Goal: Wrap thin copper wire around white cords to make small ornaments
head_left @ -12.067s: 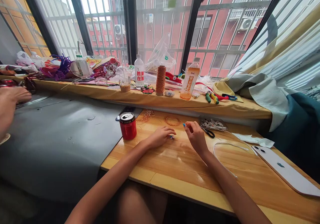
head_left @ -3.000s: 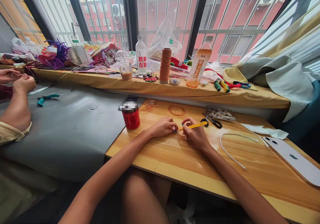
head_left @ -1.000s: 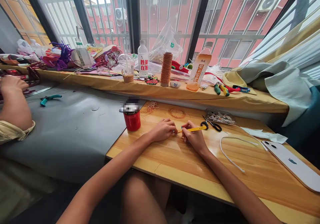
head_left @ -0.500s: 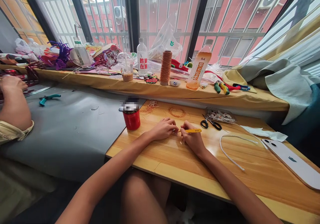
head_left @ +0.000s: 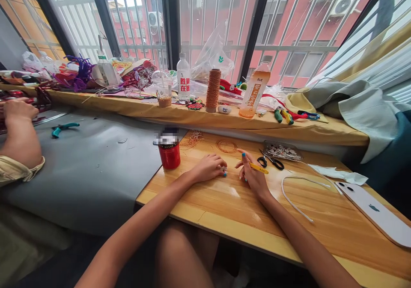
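My left hand [head_left: 210,168] rests on the wooden table, its fingertips pinched around a small whitish piece [head_left: 222,168] that is too small to make out fully. Slightly to the right, my right hand [head_left: 252,174] has yellow tweezers [head_left: 259,168] lodged in its grip, the broad end pointing right. Its index finger is raised, and the other fingers are curled and partly hidden. A gap separates the two hands. Beyond them lies a coil of thin copper-coloured wire [head_left: 226,146]. Black-handled scissors [head_left: 271,159] sit just past my right hand.
A red can [head_left: 169,154] stands left of my left hand. Behind the scissors is a clear tray [head_left: 300,154] of small round pieces. White cord [head_left: 297,209] and a phone [head_left: 379,211] lie right. At far left are a co-worker's arm [head_left: 22,138] and teal pliers [head_left: 64,129].
My right hand has drawn away to the right from my left hand, taking the yellow tweezers along and lifting its index finger. My left hand stays nearly in place.
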The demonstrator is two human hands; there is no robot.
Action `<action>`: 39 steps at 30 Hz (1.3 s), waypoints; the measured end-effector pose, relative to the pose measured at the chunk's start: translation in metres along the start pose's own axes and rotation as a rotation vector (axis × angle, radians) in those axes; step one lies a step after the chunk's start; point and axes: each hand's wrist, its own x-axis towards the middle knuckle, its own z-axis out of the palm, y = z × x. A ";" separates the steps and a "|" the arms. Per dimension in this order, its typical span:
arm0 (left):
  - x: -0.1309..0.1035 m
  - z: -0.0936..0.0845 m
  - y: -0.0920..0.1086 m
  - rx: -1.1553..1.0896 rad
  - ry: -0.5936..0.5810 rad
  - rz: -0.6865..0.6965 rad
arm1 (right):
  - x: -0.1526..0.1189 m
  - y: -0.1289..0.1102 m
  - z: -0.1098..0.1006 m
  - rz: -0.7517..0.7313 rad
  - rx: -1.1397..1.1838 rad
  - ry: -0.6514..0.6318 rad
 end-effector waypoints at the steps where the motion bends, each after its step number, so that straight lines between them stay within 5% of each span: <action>1: 0.000 0.000 0.000 -0.002 0.034 0.008 | 0.001 0.001 -0.002 -0.001 -0.039 -0.037; 6: 0.000 -0.005 0.006 0.018 0.178 0.079 | 0.003 0.004 0.000 -0.102 -0.176 -0.269; 10: 0.000 -0.007 0.010 0.001 0.212 0.108 | 0.002 -0.004 0.002 -0.166 -0.213 -0.269; 13: 0.000 -0.008 0.009 -0.001 0.295 0.023 | 0.013 -0.012 -0.020 -0.255 -0.339 -0.038; 17: 0.001 -0.005 0.007 0.033 0.317 -0.050 | 0.037 -0.002 -0.081 -0.235 -0.672 0.507; 21: 0.003 -0.001 0.004 0.066 0.303 -0.078 | 0.047 0.035 -0.131 -0.013 -0.890 0.543; 27: 0.003 0.003 -0.001 0.091 0.304 -0.118 | 0.034 0.062 -0.162 0.139 -0.879 0.806; 31: 0.003 0.006 -0.002 0.109 0.282 -0.100 | 0.031 0.051 -0.153 0.163 -0.963 0.645; 36: 0.003 0.005 -0.001 0.139 0.248 -0.083 | 0.035 0.026 -0.098 -0.152 -1.046 -0.014; 37: 0.003 0.005 0.000 0.141 0.248 -0.089 | 0.037 0.023 -0.092 -0.182 -1.057 -0.037; 39: 0.004 0.004 0.001 0.140 0.251 -0.101 | 0.043 0.026 -0.094 -0.142 -1.062 0.131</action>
